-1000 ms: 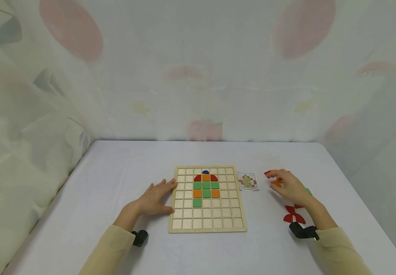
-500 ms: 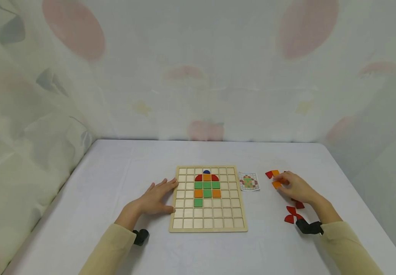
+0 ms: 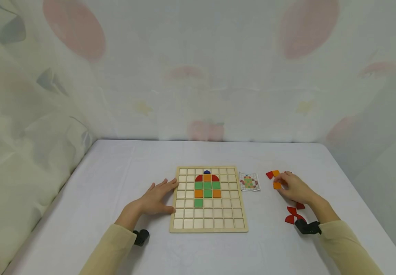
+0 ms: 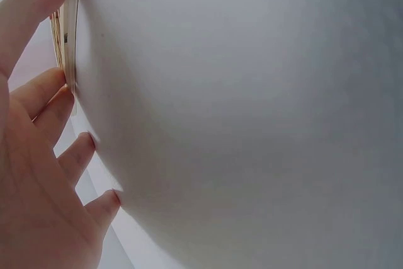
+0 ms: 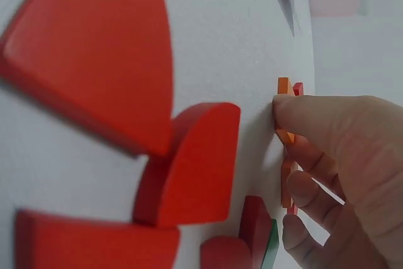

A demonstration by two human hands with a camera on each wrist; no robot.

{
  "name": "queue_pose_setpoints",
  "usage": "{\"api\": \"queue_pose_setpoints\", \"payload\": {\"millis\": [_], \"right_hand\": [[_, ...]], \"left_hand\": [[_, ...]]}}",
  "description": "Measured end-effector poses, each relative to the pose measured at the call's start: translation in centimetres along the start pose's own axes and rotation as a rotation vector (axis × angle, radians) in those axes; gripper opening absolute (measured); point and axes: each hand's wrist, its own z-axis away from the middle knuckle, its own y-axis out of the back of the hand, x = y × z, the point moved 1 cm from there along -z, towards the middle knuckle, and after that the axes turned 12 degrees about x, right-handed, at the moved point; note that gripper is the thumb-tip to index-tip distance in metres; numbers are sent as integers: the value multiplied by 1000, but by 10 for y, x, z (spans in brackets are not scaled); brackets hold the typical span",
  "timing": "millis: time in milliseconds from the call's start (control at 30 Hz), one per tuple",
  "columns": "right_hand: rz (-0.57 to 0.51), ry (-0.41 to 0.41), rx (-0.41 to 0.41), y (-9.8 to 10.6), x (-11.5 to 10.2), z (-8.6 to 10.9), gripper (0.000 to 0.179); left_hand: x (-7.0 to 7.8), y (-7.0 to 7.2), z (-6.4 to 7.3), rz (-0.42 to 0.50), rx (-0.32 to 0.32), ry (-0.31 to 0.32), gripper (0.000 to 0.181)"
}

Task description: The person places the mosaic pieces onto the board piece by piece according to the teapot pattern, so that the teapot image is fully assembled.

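Note:
A wooden grid board (image 3: 208, 230) lies on the table, with green, orange, red and blue tiles set in its upper and middle squares. My left hand (image 3: 154, 198) rests at the board's left edge, fingers spread, thumb and fingertips at the rim. To the right of the board, my right hand (image 3: 294, 187) pinches an orange square tile (image 3: 277, 185) between thumb and fingers, low over the table. In the right wrist view the thumb (image 5: 308, 113) presses on the orange tile (image 5: 284, 85); part of it is hidden behind the fingers.
A small printed pattern card (image 3: 249, 181) lies just right of the board. Another orange tile (image 3: 275, 173) and a red piece (image 3: 269, 175) lie beyond my right hand. Several red quarter-round pieces (image 3: 289, 219) are scattered near the right wrist, and a green piece (image 5: 271, 244) shows among them.
My right hand has come down among the loose pieces; its fingers have closed on the orange tile, which has turned a little. The left hand keeps its place at the board.

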Motion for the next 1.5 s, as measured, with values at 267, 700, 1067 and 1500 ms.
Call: {"api": "queue_pose_setpoints", "payload": {"millis": [267, 700, 1067, 1500], "right_hand": [[-13, -9, 12, -3, 2, 1, 22], [1, -16, 95, 0, -6, 4, 26], [-16, 27, 114, -3, -38, 8, 25], [11, 139, 145, -24, -84, 5, 28]], "left_hand": [[1, 1, 0, 0, 1, 4, 85], [-1, 0, 0, -1, 6, -3, 84], [-1, 0, 0, -1, 3, -4, 85], [-1, 0, 0, -4, -2, -7, 85]]}}
